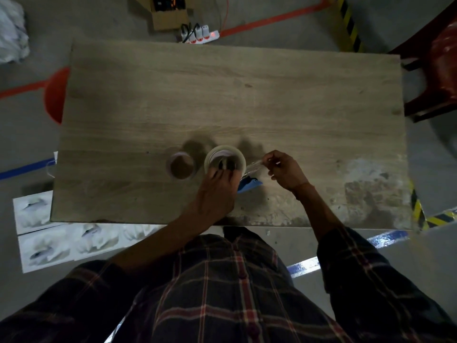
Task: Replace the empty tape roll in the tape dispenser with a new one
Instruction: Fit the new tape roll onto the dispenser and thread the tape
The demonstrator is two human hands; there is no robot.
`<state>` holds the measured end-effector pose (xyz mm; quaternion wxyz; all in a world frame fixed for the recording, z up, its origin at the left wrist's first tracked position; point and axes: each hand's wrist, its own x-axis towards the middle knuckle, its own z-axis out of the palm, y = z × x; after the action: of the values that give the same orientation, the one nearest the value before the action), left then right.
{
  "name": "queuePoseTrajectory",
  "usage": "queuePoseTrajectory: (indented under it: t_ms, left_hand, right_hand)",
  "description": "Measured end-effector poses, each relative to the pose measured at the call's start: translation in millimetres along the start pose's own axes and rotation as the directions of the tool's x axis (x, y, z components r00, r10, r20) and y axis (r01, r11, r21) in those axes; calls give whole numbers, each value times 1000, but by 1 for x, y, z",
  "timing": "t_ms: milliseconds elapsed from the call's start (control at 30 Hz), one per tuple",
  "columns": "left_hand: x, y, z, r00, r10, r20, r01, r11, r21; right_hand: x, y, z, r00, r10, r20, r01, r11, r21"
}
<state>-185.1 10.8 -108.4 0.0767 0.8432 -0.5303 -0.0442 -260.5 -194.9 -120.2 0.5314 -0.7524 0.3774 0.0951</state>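
A person in a dark checked shirt (222, 293) is standing at a wooden table (222, 95) and looking down at it.

On the left side, an empty tape roll (181, 165) is lying flat on the table. It is only a thin ring with a hole in the middle, and no hand is touching it.

Just beside it, to the right, a new roll of clear tape (225, 158) is sitting. It is thicker. The left hand (217, 191) is reaching over it, and the fingers are going down into the hole of the roll, closed on its near side to hold it.

Under that hand, a small part of the blue tape dispenser (248, 184) is peeking out on the table. Most of it is hidden.

A strip of clear tape (254, 167) is stretching from the new roll toward the right. The right hand (286, 170) is pinching the end of that strip, with the fingertips pressed together on it, a little above the table.
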Motion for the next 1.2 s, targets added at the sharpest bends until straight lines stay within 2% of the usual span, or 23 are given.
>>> queuePoseTrajectory:
  t_ms: [167, 333, 500, 633, 767, 933, 1200]
  left_hand:
    - [-5, 4, 1, 998, -14, -56, 13, 1000, -18]
    - [-5, 3, 7, 999, 9, -44, -10, 1000, -24]
    - [-10, 7, 10, 995, 3, -99, -1, 1000, 24]
    - [-17, 10, 22, 999, -41, -34, 40, 998, -39]
    - [-18, 14, 31, 999, -31, -32, 28, 996, -89]
    - [-18, 18, 35, 998, -8, -62, 5, 999, -43]
    - [-15, 10, 33, 998, 8, -68, -13, 997, -73]
  right_hand:
    - [-4, 11, 16, 981, -3, -192, -14, 996, -90]
    - [-4, 11, 21, 970, 10, -244, -16, 1000, -25]
    - [1, 16, 26, 980, 31, -198, -14, 996, 85]
    - [2, 24, 29, 987, 6, -161, 16, 992, 129]
    - [1, 33, 25, 987, -27, -160, 51, 988, 148]
    - [0, 40, 21, 990, -14, -143, 40, 983, 181]
    - [6, 30, 23, 994, -18, -104, 40, 976, 215]
